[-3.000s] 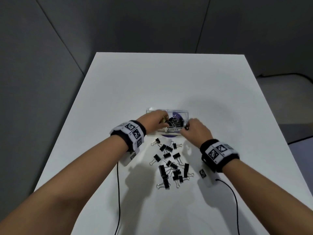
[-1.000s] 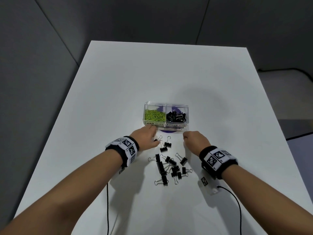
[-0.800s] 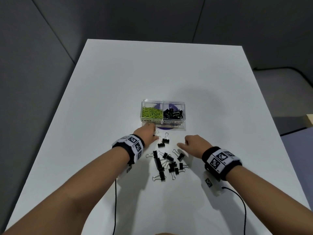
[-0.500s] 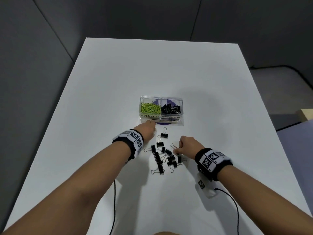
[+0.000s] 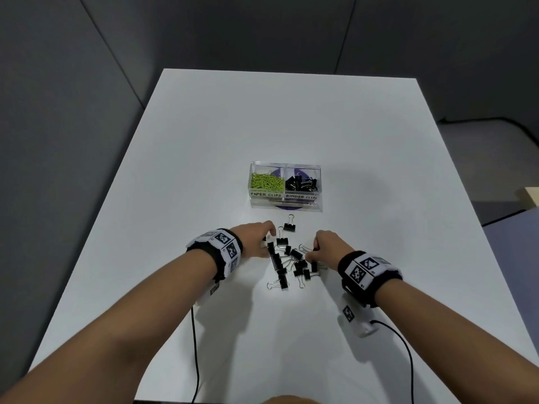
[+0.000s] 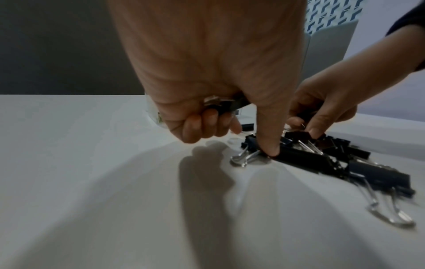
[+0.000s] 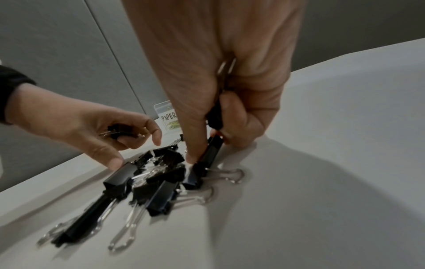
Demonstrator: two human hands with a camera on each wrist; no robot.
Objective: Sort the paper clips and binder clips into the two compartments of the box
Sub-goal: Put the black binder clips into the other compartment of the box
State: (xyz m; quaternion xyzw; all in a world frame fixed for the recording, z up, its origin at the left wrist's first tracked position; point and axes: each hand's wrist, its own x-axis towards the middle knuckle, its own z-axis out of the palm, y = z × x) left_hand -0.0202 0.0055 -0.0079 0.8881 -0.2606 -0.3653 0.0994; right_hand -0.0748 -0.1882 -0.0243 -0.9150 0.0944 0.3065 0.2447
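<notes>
My left hand [image 5: 254,239] at left edge of binder clip pile [image 5: 291,265] on white tabletop [image 5: 379,158]: curled fingers hold black clip in palm [image 7: 119,132], thumb [image 6: 271,145] presses on long clip in pile. My right hand [image 5: 328,246] at pile's right edge, grip closed round black clip [image 7: 215,116], fingertip down on another. Clear box [image 5: 285,186] just beyond pile: green paper clips [image 5: 267,182] in left compartment, black binder clips [image 5: 302,184] in right. 1 loose clip [image 5: 289,226] between box and pile.
</notes>
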